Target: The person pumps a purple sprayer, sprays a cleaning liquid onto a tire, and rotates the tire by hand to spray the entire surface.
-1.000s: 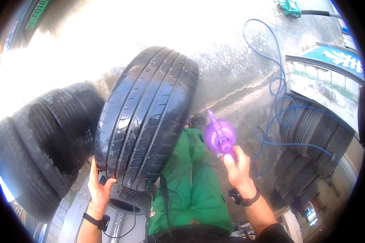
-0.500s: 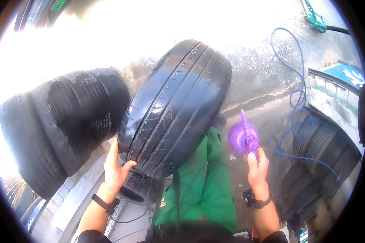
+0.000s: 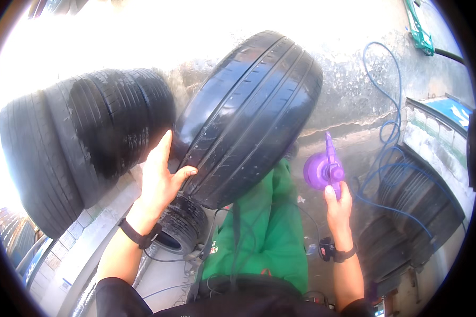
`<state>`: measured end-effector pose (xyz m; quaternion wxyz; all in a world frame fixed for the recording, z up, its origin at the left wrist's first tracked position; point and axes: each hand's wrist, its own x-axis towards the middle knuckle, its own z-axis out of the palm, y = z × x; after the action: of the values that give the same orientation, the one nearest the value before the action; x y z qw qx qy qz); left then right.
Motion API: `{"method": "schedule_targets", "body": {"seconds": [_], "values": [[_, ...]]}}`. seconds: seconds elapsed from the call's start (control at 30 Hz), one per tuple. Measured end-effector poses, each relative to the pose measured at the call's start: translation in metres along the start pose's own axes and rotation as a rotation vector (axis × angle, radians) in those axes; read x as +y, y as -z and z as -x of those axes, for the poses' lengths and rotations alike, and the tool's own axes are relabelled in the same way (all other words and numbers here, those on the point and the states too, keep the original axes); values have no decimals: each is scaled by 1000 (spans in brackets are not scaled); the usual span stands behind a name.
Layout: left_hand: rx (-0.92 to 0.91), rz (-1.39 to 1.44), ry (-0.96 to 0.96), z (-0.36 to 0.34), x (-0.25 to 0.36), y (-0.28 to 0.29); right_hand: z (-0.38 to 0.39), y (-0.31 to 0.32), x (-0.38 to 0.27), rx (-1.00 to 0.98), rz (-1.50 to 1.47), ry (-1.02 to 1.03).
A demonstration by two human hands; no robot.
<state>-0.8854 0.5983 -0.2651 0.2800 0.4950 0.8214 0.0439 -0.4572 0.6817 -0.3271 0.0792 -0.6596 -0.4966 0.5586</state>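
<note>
A large black tyre [image 3: 254,116] stands tilted in front of my legs, its grooved tread glossy and wet-looking. My left hand [image 3: 164,177] holds its lower left edge, thumb on the tread and index finger stretched along the side; the other fingers are partly hidden. Off to the right, apart from the tyre, my right hand [image 3: 338,208] grips a purple spray bottle [image 3: 317,171] with a round body. The bottle's slim nozzle points away from me. Below my left hand, a smaller tyre [image 3: 188,224] shows its open centre.
Several black tyres [image 3: 79,142] are lined up at the left, close to the held one. More tyres [image 3: 412,211] lie at the right, with a looping blue hose [image 3: 396,105] over them. A green metal tool [image 3: 420,31] is at the far right.
My left hand has moved farther up along the tyre's edge. The tyre appears higher and more to the right in view. The spray bottle has shifted slightly up and right.
</note>
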Motion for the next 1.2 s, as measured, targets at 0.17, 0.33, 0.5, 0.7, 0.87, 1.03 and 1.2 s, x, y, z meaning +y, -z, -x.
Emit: {"method": "schedule_targets", "body": {"seconds": [0.17,0.33,0.5,0.7,0.87,1.03,1.2], "values": [[63,-48,-87,-29,22,1,-2,-15,-18,47,-103,-82],[70,-64,-88,-59,54,3,-13,-48,-31,106,-272,-89],[105,-7,-96,-88,85,-6,-17,-80,-55,143,-436,-142],[-100,352,22,-107,103,16,-33,-94,-88,104,-677,-73],[-189,242,119,-75,41,10,-51,-78,-110,159,-795,-156],[-150,311,97,-51,10,-9,-80,-68,-120,178,-700,-184],[-144,216,1,-85,29,-7,-112,-44,-124,187,-711,-95]]}}
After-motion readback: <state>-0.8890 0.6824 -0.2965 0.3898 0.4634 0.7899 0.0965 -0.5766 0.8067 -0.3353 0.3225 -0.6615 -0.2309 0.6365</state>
